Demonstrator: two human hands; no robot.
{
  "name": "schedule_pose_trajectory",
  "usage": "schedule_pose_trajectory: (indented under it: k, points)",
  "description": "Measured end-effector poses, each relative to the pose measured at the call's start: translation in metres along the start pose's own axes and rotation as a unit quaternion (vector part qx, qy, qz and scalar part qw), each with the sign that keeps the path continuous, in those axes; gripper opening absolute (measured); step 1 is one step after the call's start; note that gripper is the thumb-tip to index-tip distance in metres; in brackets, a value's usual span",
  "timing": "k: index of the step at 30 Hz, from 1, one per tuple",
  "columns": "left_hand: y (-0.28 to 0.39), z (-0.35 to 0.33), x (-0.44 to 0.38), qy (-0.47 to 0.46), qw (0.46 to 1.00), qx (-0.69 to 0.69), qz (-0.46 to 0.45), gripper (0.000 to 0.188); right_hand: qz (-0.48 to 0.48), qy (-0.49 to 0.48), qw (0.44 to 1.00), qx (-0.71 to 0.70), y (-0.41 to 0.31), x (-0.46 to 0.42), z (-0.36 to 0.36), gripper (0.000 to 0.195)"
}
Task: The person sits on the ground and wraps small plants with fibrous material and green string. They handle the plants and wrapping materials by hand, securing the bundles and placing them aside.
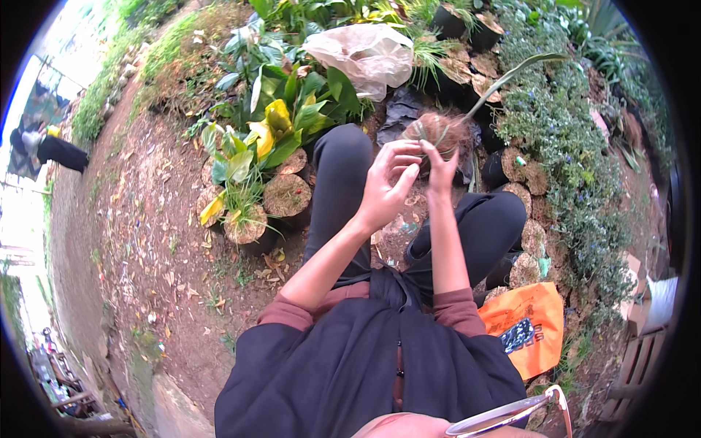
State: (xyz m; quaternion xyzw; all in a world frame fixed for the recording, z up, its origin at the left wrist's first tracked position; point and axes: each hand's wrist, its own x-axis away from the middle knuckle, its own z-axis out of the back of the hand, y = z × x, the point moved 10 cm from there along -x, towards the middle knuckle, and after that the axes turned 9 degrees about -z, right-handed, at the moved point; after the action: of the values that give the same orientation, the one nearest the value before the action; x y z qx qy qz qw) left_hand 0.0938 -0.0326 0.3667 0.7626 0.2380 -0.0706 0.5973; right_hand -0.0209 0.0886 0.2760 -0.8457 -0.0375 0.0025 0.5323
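In front of my knees, a ball of brown plant fibre (448, 131) is wrapped with narrow green strips. One long green leaf strip (495, 85) sticks out from it toward the upper right. My left hand (388, 178) grips the near left side of the ball, fingers curled and thumb raised. On its near right side, my right hand (440, 167) pinches at the wrapping, close to my left fingertips. Crumpled dark plastic (402, 112) lies on the ground behind the ball. My fingers hide the ball's near side.
Pots topped with fibrous growing medium (287, 195) stand left among leafy plants (315, 104). A translucent plastic bag (364, 52) lies beyond. More pots (534, 238) and shrubs (575, 164) line the right. A patterned phone (516, 335) rests on an orange bag (539, 306). Another person (55, 150) is far left.
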Motion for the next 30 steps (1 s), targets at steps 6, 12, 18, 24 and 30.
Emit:
schedule_pose_trajectory:
  k: [6, 12, 18, 24, 30]
  points:
    - [0.051, 0.092, 0.047, 0.115, 0.992, -0.023, -0.035, 0.026, 0.038, -0.184, 0.980, 0.058, -0.090, 0.039, -0.092, 0.060]
    - [0.098, 0.185, 0.090, 0.196, 0.979, -0.042, -0.025, 0.045, -0.065, -0.395, 0.913, 0.072, -0.045, 0.114, -0.210, 0.071]
    - [0.103, 0.222, 0.133, 0.185, 0.975, -0.113, 0.051, 0.087, -0.086, -0.490, 0.847, 0.188, 0.065, 0.195, -0.264, 0.076]
    - [0.078, 0.267, 0.208, 0.290, 0.943, -0.143, 0.085, 0.082, -0.078, -0.632, 0.715, 0.288, 0.124, 0.252, -0.279, 0.079]
    - [0.021, 0.292, 0.271, 0.362, 0.920, -0.089, 0.122, 0.070, -0.225, -0.712, 0.578, 0.329, 0.194, 0.279, -0.248, 0.089]
